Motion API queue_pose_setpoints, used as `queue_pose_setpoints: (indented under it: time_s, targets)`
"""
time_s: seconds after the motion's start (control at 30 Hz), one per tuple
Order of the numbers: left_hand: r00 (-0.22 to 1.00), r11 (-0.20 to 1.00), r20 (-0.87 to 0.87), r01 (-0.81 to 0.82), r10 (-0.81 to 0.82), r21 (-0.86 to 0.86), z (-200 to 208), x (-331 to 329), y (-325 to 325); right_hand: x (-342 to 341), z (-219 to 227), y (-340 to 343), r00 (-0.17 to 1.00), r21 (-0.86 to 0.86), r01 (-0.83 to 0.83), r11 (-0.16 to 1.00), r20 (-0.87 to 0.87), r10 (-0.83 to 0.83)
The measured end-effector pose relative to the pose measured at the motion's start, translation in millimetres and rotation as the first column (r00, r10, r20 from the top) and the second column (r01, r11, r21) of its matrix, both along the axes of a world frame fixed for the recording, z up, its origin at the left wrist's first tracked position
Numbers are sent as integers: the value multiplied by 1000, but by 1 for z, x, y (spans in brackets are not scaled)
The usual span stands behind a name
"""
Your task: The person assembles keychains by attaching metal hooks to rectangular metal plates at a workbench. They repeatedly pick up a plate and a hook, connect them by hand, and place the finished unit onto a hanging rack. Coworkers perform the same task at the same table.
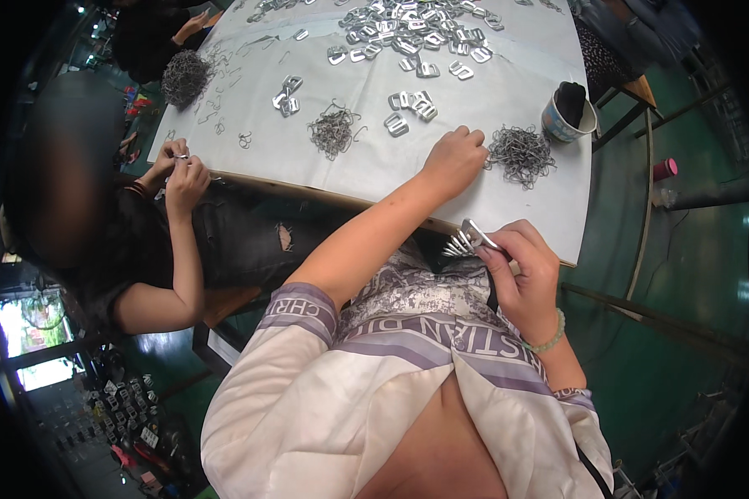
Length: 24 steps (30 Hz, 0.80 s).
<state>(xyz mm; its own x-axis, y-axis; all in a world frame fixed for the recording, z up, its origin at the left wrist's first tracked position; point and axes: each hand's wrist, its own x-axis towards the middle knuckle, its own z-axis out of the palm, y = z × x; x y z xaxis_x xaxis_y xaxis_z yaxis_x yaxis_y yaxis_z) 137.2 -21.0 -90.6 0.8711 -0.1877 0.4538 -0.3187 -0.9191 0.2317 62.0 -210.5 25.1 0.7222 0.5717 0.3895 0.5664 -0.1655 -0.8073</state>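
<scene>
My right hand [527, 270] pinches a silver metal buckle [472, 236] above my lap, just off the table's front edge. Several thin bright prongs stick out beside its frame; what they are is too small to tell. Over the table [283, 162], my left hand [456, 165] is closed with its fingers curled, at the left side of a tangled heap of bent wire hooks [520, 156]. Anything between its fingertips is hidden. Close by on the far side lie a few loose buckles [397, 125], and a second heap of wire hooks [333, 131] sits farther left.
A large spread of buckles [416, 33] covers the far table. At the right edge stands a cup [568, 125] with something black in it. On my left, a co-worker's hands [183, 179] hold a small piece, near a dense wire ball [186, 79]. Another person sits beyond.
</scene>
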Motion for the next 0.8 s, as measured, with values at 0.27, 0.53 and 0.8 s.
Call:
queue_pose_setpoints:
  time_s: [0.27, 0.53, 0.8]
  targets:
    - [890, 781, -429, -157, -152, -604, 12, 22, 36, 2, -5, 0, 997, -22, -67, 998, -31, 66]
    - [788, -128, -474, -557, -392, -820, 6, 0, 38, -1, -18, 3, 939, -4, -46, 999, -342, 42]
    - [928, -189, -351, -370, -129, -910, 44, -47, 24, 1, -20, 10, 897, 43, -17, 999, -441, 34]
